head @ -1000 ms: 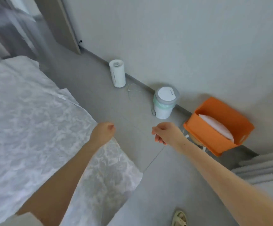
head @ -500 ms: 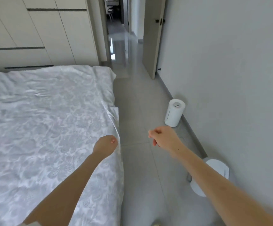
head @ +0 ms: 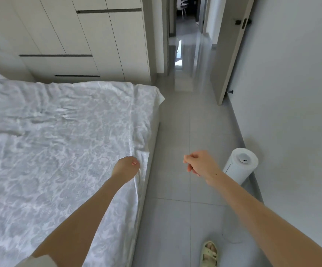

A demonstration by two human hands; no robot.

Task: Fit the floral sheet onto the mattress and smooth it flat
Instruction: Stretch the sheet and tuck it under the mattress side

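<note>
we count one floral sheet (head: pixel 50 151), spread across the top of the one mattress (head: pixel 154 135) on the left, with its right edge along the side. we judge the fitting mostly done. ripples at the far left remain to be smoothed, and we cannot tell if the corners are tucked. far off stands one wardrobe (head: pixel 79 45), and by the right wall one white cylinder (head: pixel 241 164). of two hands, the left hand (head: pixel 126 167) is balled in a fist over the sheet's right edge, and the right hand (head: pixel 200 163) is curled on nothing above the floor. one sandal (head: pixel 209 253) is near.
</note>
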